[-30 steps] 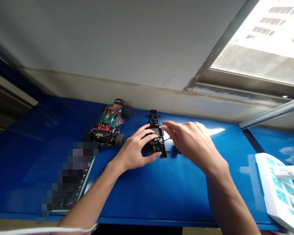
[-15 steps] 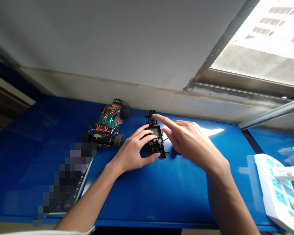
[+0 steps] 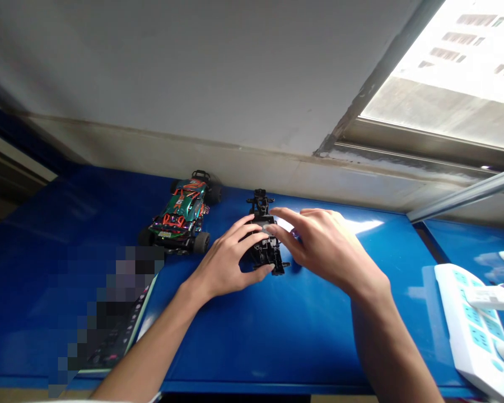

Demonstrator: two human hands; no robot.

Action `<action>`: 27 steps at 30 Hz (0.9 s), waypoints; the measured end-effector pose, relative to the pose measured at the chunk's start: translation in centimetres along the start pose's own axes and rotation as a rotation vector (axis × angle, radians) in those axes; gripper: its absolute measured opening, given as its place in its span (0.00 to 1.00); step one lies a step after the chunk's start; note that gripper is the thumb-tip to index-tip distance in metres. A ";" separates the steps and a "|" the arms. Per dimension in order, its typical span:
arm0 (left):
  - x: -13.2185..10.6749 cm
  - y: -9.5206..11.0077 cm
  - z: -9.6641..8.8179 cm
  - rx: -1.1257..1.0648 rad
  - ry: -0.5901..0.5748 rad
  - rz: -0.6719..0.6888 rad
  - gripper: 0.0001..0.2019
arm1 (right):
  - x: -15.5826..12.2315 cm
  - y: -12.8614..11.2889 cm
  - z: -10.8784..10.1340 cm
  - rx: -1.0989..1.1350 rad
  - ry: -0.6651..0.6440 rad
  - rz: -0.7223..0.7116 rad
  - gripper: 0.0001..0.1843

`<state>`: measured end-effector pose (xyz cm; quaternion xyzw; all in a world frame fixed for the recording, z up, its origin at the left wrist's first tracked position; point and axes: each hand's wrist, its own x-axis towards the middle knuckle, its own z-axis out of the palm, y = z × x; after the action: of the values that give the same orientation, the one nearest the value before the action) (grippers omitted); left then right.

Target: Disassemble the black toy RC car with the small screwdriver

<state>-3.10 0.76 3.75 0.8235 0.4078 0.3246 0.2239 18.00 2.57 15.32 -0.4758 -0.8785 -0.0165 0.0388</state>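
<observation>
A black bare model-car chassis (image 3: 262, 208) lies on the blue table (image 3: 277, 324), its far end toward the wall. My left hand (image 3: 227, 258) grips its left side, thumb under the near end and fingers curled over the top. My right hand (image 3: 319, 243) hovers at its right side with fingers stretched out, the forefinger tip touching the chassis top near my left fingertips. A finished green and orange model car (image 3: 180, 215) stands to the left of the chassis, clear of both hands.
A blurred dark flat object (image 3: 109, 313) lies at the near left of the table. A white power strip (image 3: 474, 330) with plugs sits at the right edge. The wall and window sill run close behind the cars.
My right forefinger, which pointed at the chassis's far end half a second ago, has drawn back onto its middle. My left hand has kept its grip.
</observation>
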 end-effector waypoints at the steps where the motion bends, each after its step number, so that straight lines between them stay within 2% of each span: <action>1: 0.0 0.0 0.0 -0.002 -0.001 0.001 0.24 | 0.1 0.0 0.0 -0.028 -0.011 0.020 0.21; 4: 0.0 0.0 0.0 -0.001 -0.004 0.000 0.25 | 0.2 0.1 0.2 -0.051 0.005 -0.018 0.21; 6: 0.0 0.0 0.0 0.002 -0.003 -0.006 0.25 | 0.0 0.2 0.2 0.006 0.032 -0.088 0.28; 8: 0.0 0.0 0.0 0.004 -0.002 -0.007 0.25 | -0.1 0.3 0.1 0.062 0.035 -0.117 0.30; 12: 0.0 0.0 0.0 -0.002 -0.002 0.006 0.24 | -0.1 0.3 0.1 0.019 -0.026 -0.020 0.21; 14: 0.0 -0.1 0.0 0.001 -0.005 0.004 0.25 | -0.1 0.3 0.1 -0.006 -0.032 -0.031 0.20; 18: 0.0 -0.1 0.0 0.008 -0.007 -0.002 0.25 | -0.3 0.5 0.0 0.058 -0.005 -0.097 0.28; 22: 0.0 -0.1 0.0 -0.008 0.003 0.002 0.24 | -0.2 0.3 -0.2 0.004 -0.029 0.002 0.21; 25: -0.1 -0.2 0.0 -0.008 0.003 0.001 0.24 | -0.2 0.4 0.0 -0.022 -0.026 -0.023 0.19; 27: 0.0 -0.2 0.0 -0.002 0.003 -0.006 0.25 | -0.4 0.7 0.2 0.011 -0.003 -0.072 0.26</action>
<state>-3.19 0.82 3.60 0.8216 0.4104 0.3256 0.2249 18.76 2.62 15.13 -0.4438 -0.8951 -0.0125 0.0396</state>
